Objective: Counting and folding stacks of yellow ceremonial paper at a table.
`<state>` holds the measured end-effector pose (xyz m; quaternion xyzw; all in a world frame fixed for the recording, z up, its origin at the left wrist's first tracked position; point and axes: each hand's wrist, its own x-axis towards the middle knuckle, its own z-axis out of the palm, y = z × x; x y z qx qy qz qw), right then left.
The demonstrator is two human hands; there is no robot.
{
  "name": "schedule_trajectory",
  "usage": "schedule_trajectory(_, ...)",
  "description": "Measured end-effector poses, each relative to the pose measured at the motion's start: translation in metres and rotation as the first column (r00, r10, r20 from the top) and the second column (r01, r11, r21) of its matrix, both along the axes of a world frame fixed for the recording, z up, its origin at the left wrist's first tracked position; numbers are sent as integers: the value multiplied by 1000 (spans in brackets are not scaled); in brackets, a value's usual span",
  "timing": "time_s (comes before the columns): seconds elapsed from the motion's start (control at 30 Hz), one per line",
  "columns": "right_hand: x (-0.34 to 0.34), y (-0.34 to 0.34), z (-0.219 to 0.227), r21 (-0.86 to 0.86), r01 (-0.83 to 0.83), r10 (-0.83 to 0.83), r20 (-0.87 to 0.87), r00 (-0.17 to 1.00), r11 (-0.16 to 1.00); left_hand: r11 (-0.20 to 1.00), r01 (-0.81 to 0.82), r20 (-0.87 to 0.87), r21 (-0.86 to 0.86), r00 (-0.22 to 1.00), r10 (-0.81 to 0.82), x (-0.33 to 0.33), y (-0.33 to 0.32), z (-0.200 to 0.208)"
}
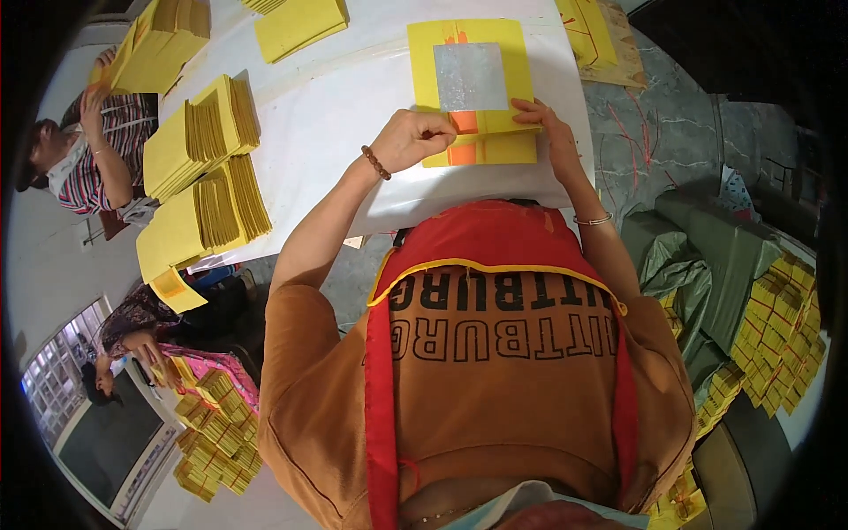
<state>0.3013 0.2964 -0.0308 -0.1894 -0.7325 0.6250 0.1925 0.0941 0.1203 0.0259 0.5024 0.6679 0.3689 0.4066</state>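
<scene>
Right now, both hands are at work on the yellow sheet (pixel 424 75), which lies on the white surface (pixel 327 115) straight in front of the person, just beyond the red apron (pixel 499 234). Its long axis runs away from the body, the far end leaning a touch to the left, with a crosswise ridge raised near its close end. On top sits the silver square (pixel 470 77), and the orange strip (pixel 463 122) runs lengthwise, showing below that square and peeking out above it. Over to the left hand (pixel 413 141): its fingers are curled in, thumb and forefinger tips together right by the ridge, though I can't tell whether paper is pinched between them. Across at the right hand (pixel 559 146), the fingers are extended and slightly apart, tips over the sheet's right edge. Well off to the left stand stacks of folded yellow paper (pixel 172 150) along the surface's edge, and beyond them a co-worker in a striped top (pixel 110 150) has both hands up at another yellow pile (pixel 163 53).
</scene>
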Motion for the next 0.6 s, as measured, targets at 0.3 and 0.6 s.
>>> schedule_trajectory(0.3,1,-1,18,205,-97,95,23,995,974,997,-44,45,-69,998,47,-3,3,1)
schedule_trajectory(0.6,-3,-2,-4,-181,58,-49,56,997,982,956,200,-582,216,812,-38,-21,-5,-5)
